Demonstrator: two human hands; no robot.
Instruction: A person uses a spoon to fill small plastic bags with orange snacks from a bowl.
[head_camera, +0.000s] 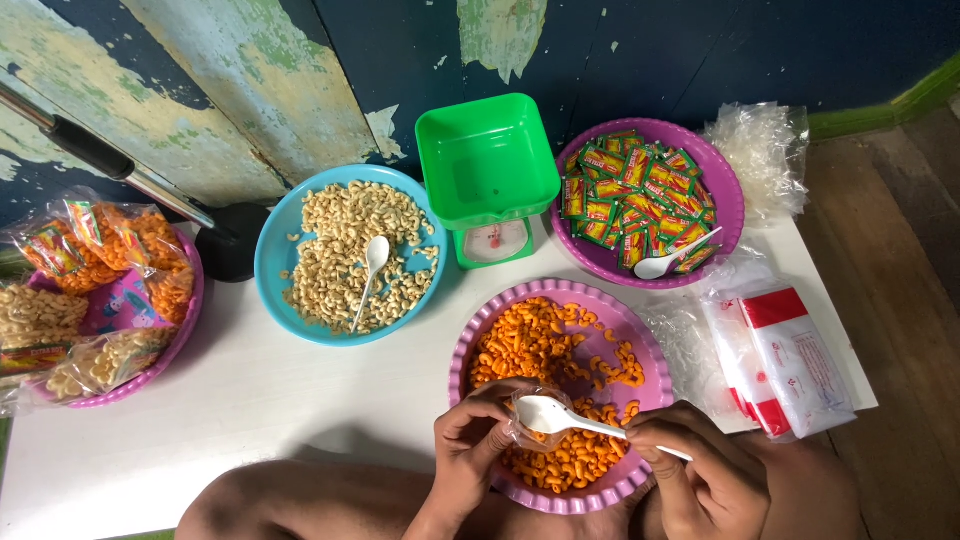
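Peeling blue and pale green paint covers the wall behind the white table (250, 400) you sit at. Your left hand (468, 450) pinches a small clear plastic bag (525, 425) open at its mouth, fingers curled around it, just above the near rim of the purple plate of orange curls (560, 395). Your right hand (700, 470) grips the handle of a white plastic spoon (560, 418) between thumb and fingers, the bowl of the spoon resting at the mouth of the bag.

Beyond that plate stands a green kitchen scale (488, 175) with a square green tray on top. To its left lies a blue plate of pale curls (345, 255) with a white spoon in it; to its right, a purple bowl of small sachets (640, 200), green and red with yellow, and another white spoon resting at its near edge. Behind that bowl sits a crumpled heap of clear bags (765, 145). At your right, a flat stack of white packets with a red band (785, 360) lies at the table's edge. At the far left, a pink tray (120, 310) holds filled clear bags, some orange and some pale, each with a sachet tucked inside.
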